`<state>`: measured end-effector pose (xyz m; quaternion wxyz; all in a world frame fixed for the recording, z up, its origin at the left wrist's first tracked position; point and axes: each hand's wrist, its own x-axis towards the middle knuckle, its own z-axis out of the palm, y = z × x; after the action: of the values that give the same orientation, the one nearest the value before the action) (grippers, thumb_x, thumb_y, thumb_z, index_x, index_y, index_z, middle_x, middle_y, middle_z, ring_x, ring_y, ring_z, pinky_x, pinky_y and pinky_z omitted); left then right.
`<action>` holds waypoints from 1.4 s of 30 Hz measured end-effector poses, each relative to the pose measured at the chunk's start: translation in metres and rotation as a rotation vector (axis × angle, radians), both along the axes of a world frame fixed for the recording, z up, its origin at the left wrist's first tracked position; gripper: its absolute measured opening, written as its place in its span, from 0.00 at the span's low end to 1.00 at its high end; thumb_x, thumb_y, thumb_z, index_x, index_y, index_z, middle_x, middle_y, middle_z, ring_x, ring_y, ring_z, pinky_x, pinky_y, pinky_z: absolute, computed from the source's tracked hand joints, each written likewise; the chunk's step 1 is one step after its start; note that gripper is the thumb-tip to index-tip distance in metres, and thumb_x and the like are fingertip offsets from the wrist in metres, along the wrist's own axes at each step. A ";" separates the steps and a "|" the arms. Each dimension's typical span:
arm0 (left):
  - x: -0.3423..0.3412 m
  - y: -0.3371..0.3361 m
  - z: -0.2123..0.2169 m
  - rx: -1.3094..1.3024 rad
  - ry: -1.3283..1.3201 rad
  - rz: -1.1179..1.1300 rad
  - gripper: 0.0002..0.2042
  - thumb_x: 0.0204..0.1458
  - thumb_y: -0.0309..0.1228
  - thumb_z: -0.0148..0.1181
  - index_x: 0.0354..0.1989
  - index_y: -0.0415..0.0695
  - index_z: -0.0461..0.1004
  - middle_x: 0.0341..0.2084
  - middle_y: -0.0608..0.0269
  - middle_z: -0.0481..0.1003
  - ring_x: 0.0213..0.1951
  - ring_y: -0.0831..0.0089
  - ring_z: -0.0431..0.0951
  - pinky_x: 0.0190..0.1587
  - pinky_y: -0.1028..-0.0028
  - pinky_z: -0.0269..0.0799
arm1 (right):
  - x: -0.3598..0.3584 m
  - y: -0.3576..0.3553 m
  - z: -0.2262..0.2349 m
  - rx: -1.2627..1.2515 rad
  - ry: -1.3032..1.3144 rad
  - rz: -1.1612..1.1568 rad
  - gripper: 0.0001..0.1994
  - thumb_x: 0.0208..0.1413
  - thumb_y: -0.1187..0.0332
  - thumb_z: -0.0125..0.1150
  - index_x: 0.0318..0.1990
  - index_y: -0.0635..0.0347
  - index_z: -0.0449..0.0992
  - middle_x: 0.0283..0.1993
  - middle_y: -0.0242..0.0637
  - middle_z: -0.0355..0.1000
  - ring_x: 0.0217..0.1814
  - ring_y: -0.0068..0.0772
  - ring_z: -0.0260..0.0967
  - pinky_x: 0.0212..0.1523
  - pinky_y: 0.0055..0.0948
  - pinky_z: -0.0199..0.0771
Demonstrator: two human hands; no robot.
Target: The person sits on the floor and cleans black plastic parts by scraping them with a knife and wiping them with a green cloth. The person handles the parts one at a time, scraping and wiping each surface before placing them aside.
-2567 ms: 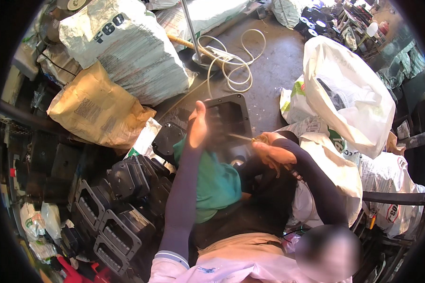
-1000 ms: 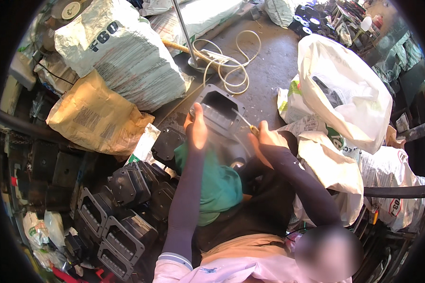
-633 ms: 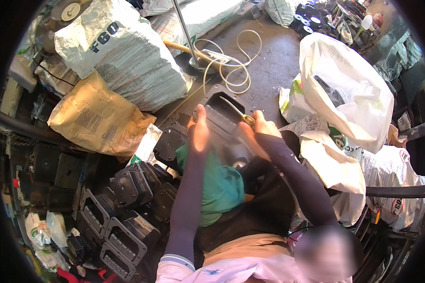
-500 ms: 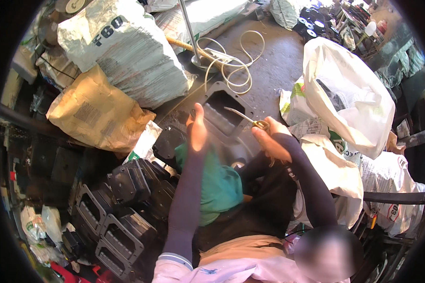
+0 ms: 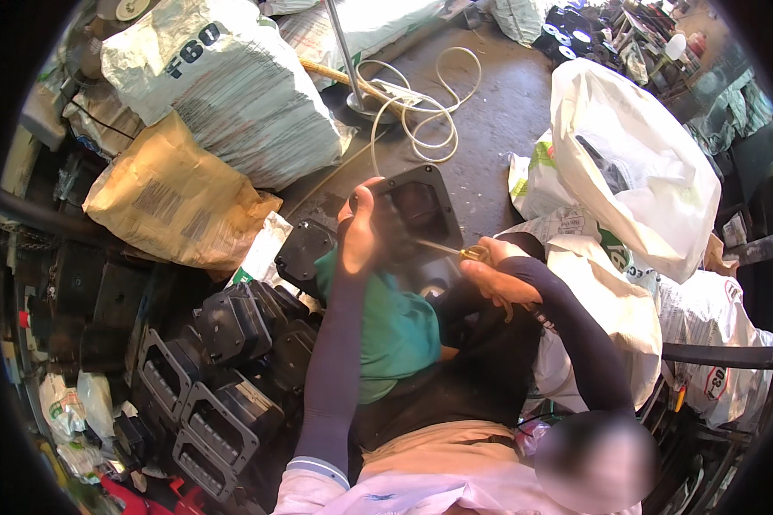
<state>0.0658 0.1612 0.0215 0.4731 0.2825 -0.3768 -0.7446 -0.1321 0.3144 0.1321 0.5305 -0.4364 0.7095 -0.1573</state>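
My left hand point(image 5: 360, 230) grips the left side of a black plastic housing point(image 5: 447, 210) with a square flange and a deep opening, held up above my lap. Its thumb points upward, and the other fingers are partly hidden behind the part. My right hand point(image 5: 505, 273) is closed around a thin metal tool point(image 5: 442, 247) with a brass-coloured collar. The slim blade reaches left to the lower edge of the housing; whether it touches cannot be told. Under my left forearm, a green cloth point(image 5: 393, 343) lies over my leg.
Several similar black housings point(image 5: 228, 429) are stacked at lower left, beside my left arm. A brown paper sack point(image 5: 176, 202) and a large white sack point(image 5: 223, 94) stand at the far left. An open white sack point(image 5: 567, 112) is on the right. A pale cable point(image 5: 451, 112) coils on the floor ahead.
The housing has tilted, so its flange and opening now face me differently. The tool blade has dropped from over the opening to the lower edge, and my right hand has lowered slightly.
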 end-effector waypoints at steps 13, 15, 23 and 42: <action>-0.007 -0.019 -0.033 0.044 -0.130 0.120 0.29 0.66 0.51 0.46 0.58 0.34 0.70 0.52 0.57 0.73 0.53 0.71 0.71 0.57 0.73 0.64 | 0.035 0.030 0.008 -0.300 0.388 0.150 0.20 0.62 0.54 0.57 0.47 0.63 0.65 0.33 0.57 0.75 0.34 0.60 0.75 0.35 0.51 0.73; -0.009 -0.018 -0.033 0.094 -0.150 0.125 0.30 0.66 0.52 0.44 0.58 0.34 0.70 0.52 0.57 0.73 0.53 0.71 0.70 0.57 0.73 0.64 | 0.045 0.020 0.010 -0.249 0.379 0.128 0.19 0.62 0.55 0.56 0.48 0.63 0.64 0.33 0.56 0.76 0.37 0.61 0.75 0.38 0.53 0.73; -0.014 -0.002 -0.010 -0.083 -0.308 0.180 0.33 0.67 0.55 0.37 0.54 0.33 0.72 0.46 0.57 0.76 0.47 0.71 0.73 0.52 0.72 0.68 | 0.044 -0.018 0.010 -0.362 0.411 0.010 0.21 0.62 0.52 0.55 0.48 0.64 0.65 0.36 0.57 0.76 0.38 0.59 0.75 0.40 0.49 0.73; -0.017 -0.001 -0.007 -0.251 -0.645 0.407 0.31 0.61 0.56 0.52 0.56 0.37 0.71 0.49 0.51 0.75 0.51 0.63 0.73 0.57 0.67 0.66 | -0.011 0.042 -0.033 -0.427 0.462 -0.157 0.17 0.62 0.56 0.58 0.45 0.62 0.69 0.24 0.35 0.72 0.20 0.27 0.70 0.25 0.28 0.72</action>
<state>0.0493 0.1599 0.0141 0.4991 0.5108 -0.5302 -0.4571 -0.1432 0.3564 0.0989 0.2382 -0.5058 0.7937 -0.2396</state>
